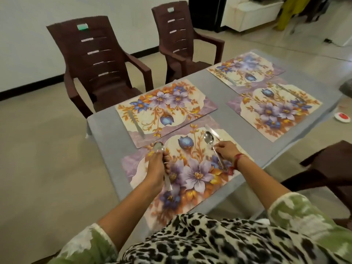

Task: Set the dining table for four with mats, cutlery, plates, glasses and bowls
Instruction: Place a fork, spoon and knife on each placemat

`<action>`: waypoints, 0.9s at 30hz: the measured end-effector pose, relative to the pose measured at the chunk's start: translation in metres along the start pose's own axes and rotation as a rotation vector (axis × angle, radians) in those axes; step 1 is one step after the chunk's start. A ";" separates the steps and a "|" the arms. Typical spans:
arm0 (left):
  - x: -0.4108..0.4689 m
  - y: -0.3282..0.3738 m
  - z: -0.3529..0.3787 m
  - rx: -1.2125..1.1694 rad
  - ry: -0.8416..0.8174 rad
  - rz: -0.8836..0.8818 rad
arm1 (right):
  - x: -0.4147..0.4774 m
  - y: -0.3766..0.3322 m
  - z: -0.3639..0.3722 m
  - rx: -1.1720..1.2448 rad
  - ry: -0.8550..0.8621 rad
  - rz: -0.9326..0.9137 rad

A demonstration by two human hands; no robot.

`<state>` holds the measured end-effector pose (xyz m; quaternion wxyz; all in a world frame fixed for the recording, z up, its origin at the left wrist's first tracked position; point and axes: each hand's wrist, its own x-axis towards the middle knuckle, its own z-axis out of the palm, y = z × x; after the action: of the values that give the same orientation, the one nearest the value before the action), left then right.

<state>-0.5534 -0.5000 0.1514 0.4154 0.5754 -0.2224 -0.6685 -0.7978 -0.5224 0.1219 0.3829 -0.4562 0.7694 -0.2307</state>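
Several floral mats lie on the grey table (106,130). Over the nearest mat (190,180), my left hand (156,168) grips steel spoons (159,147), bowl end pointing away, handle tips sticking out below the fist. My right hand (226,149) pinches the handle of another spoon (209,138), which rests on the mat's right side. Beside that spoon lies a knife (212,131). A knife (136,123) lies on the far left mat (163,109). The far right mat (245,71) and near right mat (274,109) each carry a knife too.
Two brown plastic chairs (99,61) (182,39) stand along the table's far side. Another brown chair (331,168) is at my right. A small white and red object (342,117) lies on the floor past the table's right edge.
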 end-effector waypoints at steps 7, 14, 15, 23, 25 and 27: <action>0.058 -0.005 0.092 0.038 0.079 -0.038 | 0.070 0.013 -0.028 -0.162 -0.164 -0.026; 0.081 -0.010 0.125 0.133 0.207 0.043 | 0.083 0.017 -0.035 -0.208 -0.163 -0.086; 0.082 -0.010 0.127 0.132 0.220 0.040 | 0.085 0.017 -0.035 -0.221 -0.158 -0.105; 0.081 -0.001 0.137 0.035 0.214 0.049 | 0.081 0.008 -0.047 -0.090 -0.063 -0.228; 0.079 0.004 0.145 -0.118 0.148 0.012 | 0.079 -0.003 -0.057 0.076 -0.051 -0.207; 0.078 0.006 0.159 -0.230 0.082 -0.002 | 0.075 -0.015 -0.065 0.270 -0.172 -0.166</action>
<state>-0.7029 -0.5958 0.1483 0.4867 0.5510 -0.1266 -0.6660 -0.8635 -0.5948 0.1433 0.4848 -0.4807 0.6554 -0.3230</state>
